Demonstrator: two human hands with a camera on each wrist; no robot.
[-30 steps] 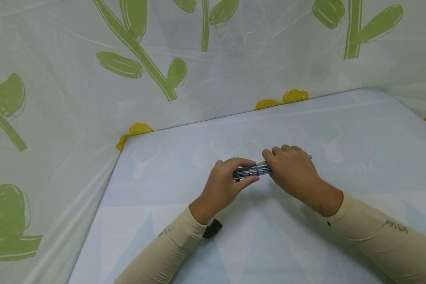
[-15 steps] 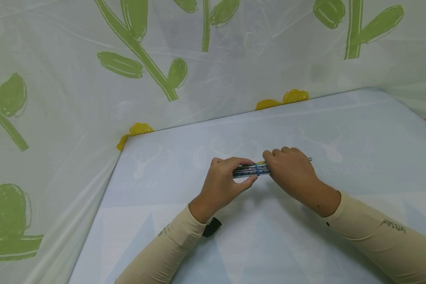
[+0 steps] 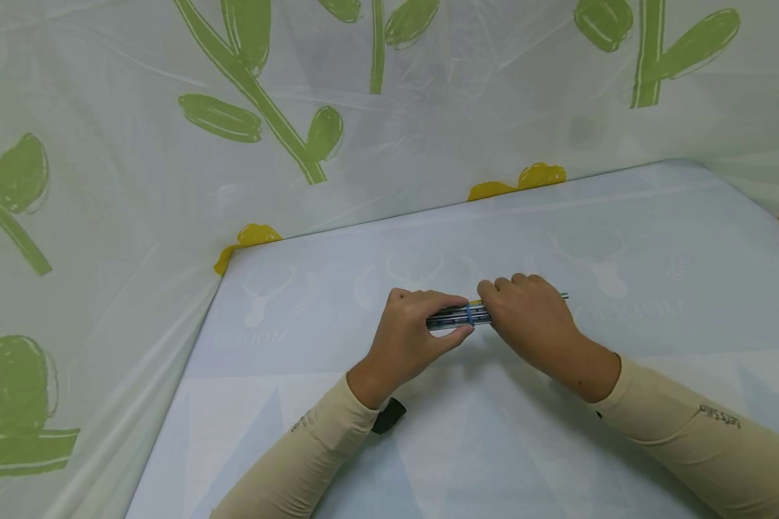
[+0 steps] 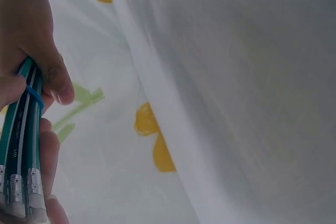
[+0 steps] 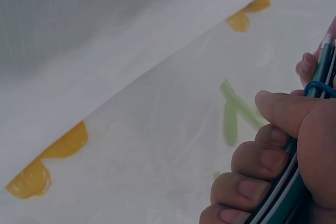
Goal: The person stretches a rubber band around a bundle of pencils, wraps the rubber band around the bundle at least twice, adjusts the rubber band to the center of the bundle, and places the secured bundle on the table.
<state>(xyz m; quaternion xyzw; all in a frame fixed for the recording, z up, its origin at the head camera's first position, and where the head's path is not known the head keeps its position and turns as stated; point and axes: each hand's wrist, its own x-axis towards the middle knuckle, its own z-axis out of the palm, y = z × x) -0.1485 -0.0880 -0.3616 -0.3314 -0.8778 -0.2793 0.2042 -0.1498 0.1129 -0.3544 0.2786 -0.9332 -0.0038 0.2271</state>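
A bundle of several dark green pencils [image 3: 448,317] is held above the table by both hands. Round it runs a blue rubber band [image 3: 469,313]. My left hand [image 3: 399,339] has the left end between thumb and fingers, its fingertips close to the band. White erasers in silver ferrules [image 4: 32,195] show at that end in the left wrist view. Curled round the other half of the pencils [image 5: 281,195] is my right hand [image 3: 532,321], its thumb near the band. One thin end pokes out past the right hand; the rest there is hidden.
Beneath the hands lies a pale blue and white table cover [image 3: 493,447] with faint deer prints. A white curtain [image 3: 136,180] with green leaves hangs along the far and left edges. A small black object [image 3: 389,416] shows beside the left sleeve.
Both hands and the pencil bundle have shifted only slightly, the right hand a little left and down. Their hold on the pencils looks the same.
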